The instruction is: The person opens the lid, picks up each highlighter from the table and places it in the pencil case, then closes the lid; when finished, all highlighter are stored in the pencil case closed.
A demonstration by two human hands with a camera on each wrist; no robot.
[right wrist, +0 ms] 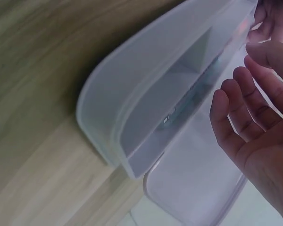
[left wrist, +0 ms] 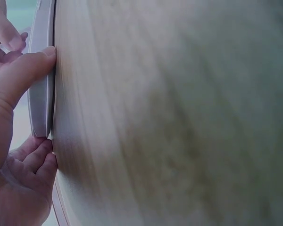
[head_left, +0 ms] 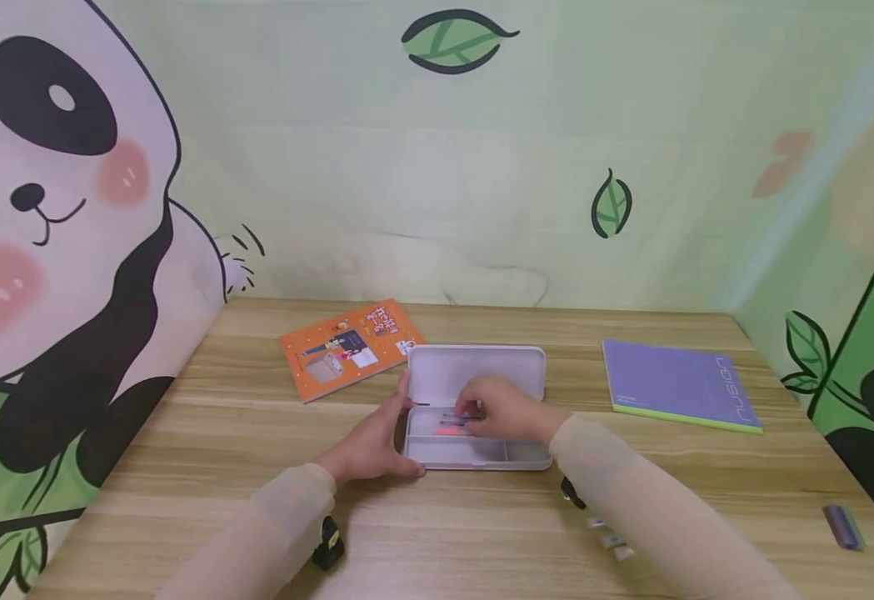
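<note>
A white pencil case (head_left: 455, 452) lies on the table with its lid (head_left: 481, 367) raised at the back. My left hand (head_left: 372, 437) holds its left end, thumb along the front edge and fingers at the side. In the left wrist view the thumb (left wrist: 35, 66) presses on the case wall (left wrist: 40, 108). Over the back compartment, my right hand (head_left: 507, 408) reaches in with bent fingers, the fingertips right at several thin pen-like items, one with a pink part (head_left: 449, 432). I cannot tell whether it pinches one. In the right wrist view, the right hand's fingers (right wrist: 245, 103) are loosely curled above the case.
An orange booklet (head_left: 354, 350) lies behind the case on the left. A purple notebook (head_left: 676, 383) with a green edge lies on the right. Near the table's right edge is a small purple block (head_left: 843, 527). Small pale pieces (head_left: 612, 542) lie beside the right sleeve.
</note>
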